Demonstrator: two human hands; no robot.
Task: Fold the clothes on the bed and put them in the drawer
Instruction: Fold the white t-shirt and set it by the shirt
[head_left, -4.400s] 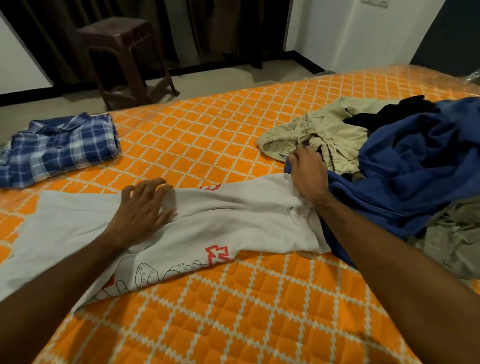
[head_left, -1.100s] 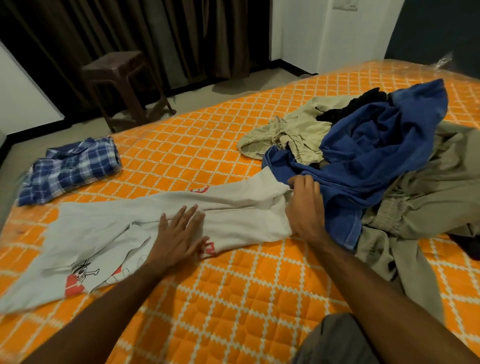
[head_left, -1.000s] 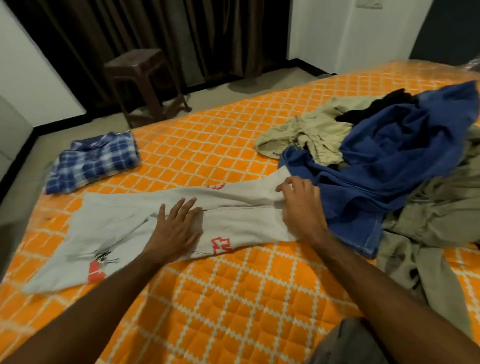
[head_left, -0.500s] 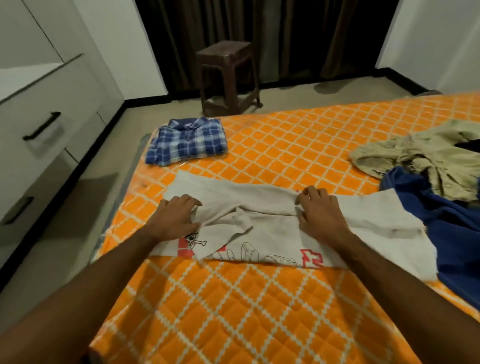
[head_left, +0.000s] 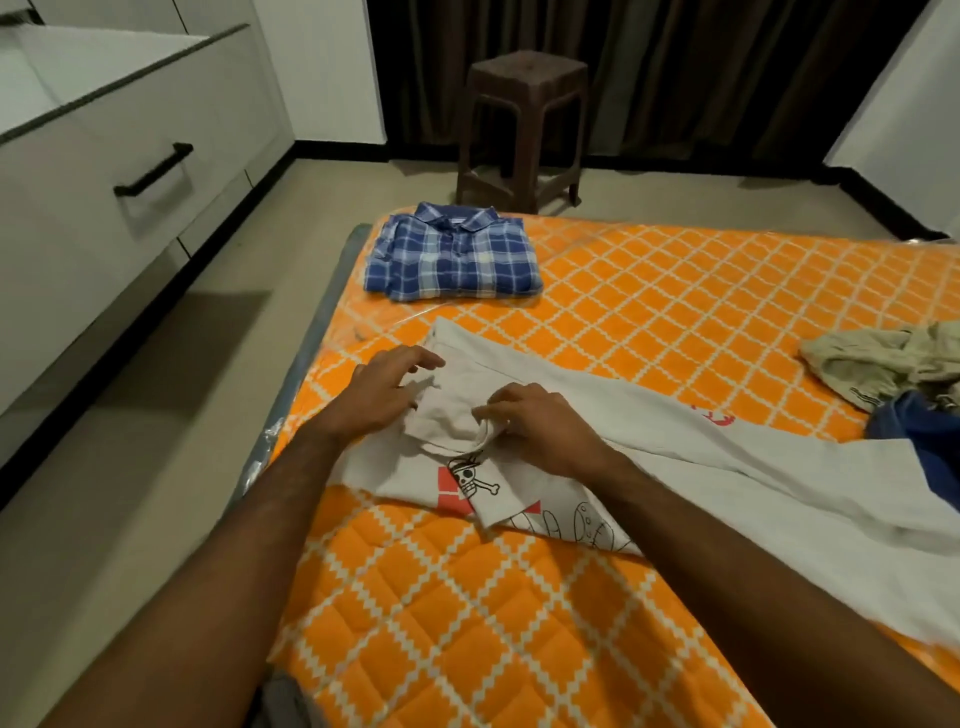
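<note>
On the orange quilted bed (head_left: 649, 322), our right hand (head_left: 540, 426) pinches the white printed T-shirt (head_left: 675, 441). Our left hand (head_left: 379, 389) rests beside it, fingers (head_left: 415, 358) loosely spread on the cloth. Beyond them lies a folded plaid shirt (head_left: 452, 254).

Clothes on the bed, drawers to the left.

A T-shirt (head_left: 597, 415) lies across the bed (head_left: 649, 291), with both hands on its left end. A folded shirt (head_left: 452, 257) sits behind it, near the bed's far corner. A stool (head_left: 522, 130) stands on the floor behind the bed. A heap of clothes (head_left: 893, 369) lies far right. The drawer (head_left: 114, 171) stands left, across the floor.
</note>
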